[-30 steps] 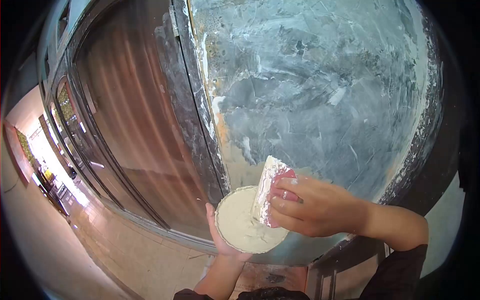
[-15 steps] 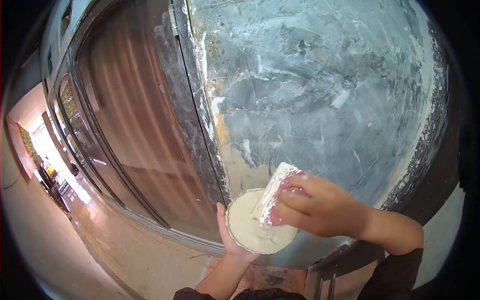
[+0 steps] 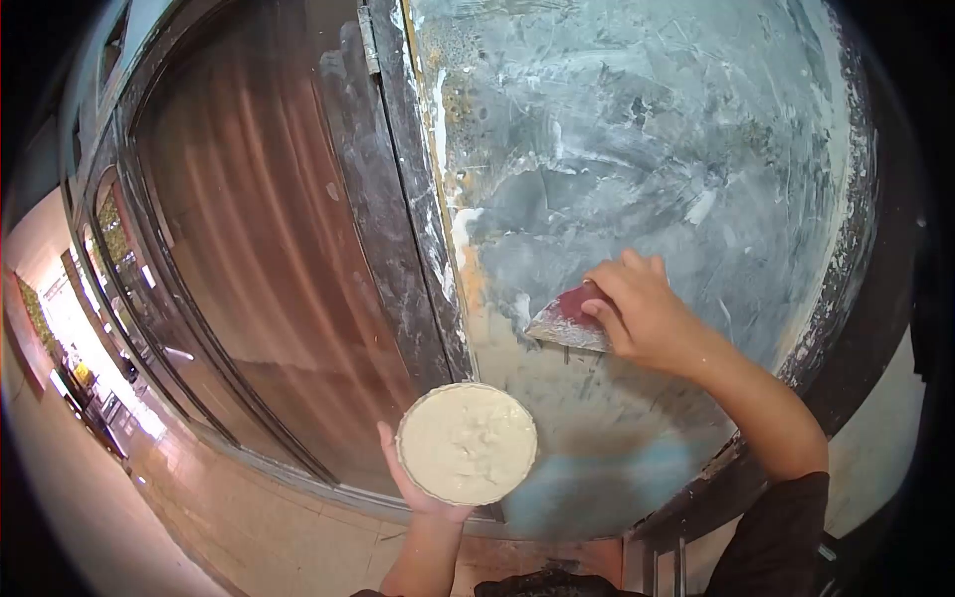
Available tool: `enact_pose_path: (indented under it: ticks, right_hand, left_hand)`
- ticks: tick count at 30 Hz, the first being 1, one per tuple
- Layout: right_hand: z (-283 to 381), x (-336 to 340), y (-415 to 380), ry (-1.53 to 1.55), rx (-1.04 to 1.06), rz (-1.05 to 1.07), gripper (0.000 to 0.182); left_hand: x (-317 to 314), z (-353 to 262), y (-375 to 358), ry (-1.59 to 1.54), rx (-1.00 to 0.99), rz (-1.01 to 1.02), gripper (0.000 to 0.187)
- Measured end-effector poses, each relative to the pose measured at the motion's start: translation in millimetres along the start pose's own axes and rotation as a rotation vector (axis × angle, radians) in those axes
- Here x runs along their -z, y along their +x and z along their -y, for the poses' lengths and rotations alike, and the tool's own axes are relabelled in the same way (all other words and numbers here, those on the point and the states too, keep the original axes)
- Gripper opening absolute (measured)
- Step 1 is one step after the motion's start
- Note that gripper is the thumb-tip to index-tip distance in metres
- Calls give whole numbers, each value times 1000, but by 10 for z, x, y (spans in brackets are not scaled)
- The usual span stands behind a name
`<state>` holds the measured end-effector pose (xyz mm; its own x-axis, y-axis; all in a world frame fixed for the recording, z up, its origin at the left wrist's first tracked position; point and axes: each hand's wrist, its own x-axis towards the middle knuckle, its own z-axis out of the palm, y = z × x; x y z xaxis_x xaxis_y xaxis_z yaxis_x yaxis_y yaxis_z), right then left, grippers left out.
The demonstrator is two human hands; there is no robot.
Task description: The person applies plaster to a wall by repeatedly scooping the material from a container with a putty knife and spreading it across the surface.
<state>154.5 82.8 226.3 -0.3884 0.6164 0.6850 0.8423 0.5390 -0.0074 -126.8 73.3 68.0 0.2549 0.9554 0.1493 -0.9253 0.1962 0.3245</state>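
Observation:
My left hand (image 3: 418,490) supports a round bowl (image 3: 400,445) from below and the side, its thumb up along the rim. Cream-coloured putty (image 3: 468,443) fills the bowl, its surface uneven near the middle. Above and to the right, my right hand (image 3: 647,313) is closed on a red putty scraper (image 3: 572,320). The scraper's wide lower edge is smeared with pale putty and lies at the wall (image 3: 637,199). Grey and bluish-white patches cover this wall, with a beige area (image 3: 507,363) lower down near the scraper. Some fingers under the bowl are hidden.
Left of the wall stands a dark door frame (image 3: 398,199) spotted with white, beside a glazed panel with a brownish curtain (image 3: 259,219). A tiled floor (image 3: 298,507) runs below toward a bright opening at far left. A dark, chipped border (image 3: 841,269) edges the wall's right side.
My right hand has lifted the scraper from over the bowl up and onto the wall, turning it. The bowl in my left hand appears lower and further left; the view has shifted slightly.

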Motion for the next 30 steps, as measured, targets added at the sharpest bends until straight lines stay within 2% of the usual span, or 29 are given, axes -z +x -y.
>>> enact_pose_path:
  ticks: [3, 4, 5, 11, 15, 18, 20, 24, 26, 30]
  right_hand:
    - [55, -105, 74, -79, -2, 27, 16]
    - [67, -153, 83, -178, 55, 16, 17]
    - [79, -195, 89, -274, 113, 6, 18]
    - [101, -262, 165, -356, 116, -24, 22]
    - [87, -259, 229, -393, 118, -42, 22]
    - [98, -203, 261, -355, 93, -78, 22]
    - [117, -210, 247, -347, 88, -50, 21]
    - [120, -277, 264, -387, 94, -10, 20]
    - [126, -239, 329, -405, 107, -98, 19]
    - [165, -187, 322, -367, 91, -123, 18]
  left_hand:
    - [48, -153, 33, 27, 3, 30, 90]
    - [71, -189, 42, 26, 11, 60, 89]
    - [101, -210, 66, -16, -12, -11, 89]
    - [196, -308, 137, -13, 28, 6, 88]
    - [209, -342, 174, -200, 66, 100, 88]
    - [219, -360, 192, -146, 67, 149, 88]
    - [274, -365, 228, -27, 23, 111, 89]
    - [246, -387, 241, -36, 43, 76, 89]
    - [265, -403, 251, -30, 48, 108, 89]
    - [292, -425, 272, -30, 42, 92, 89]
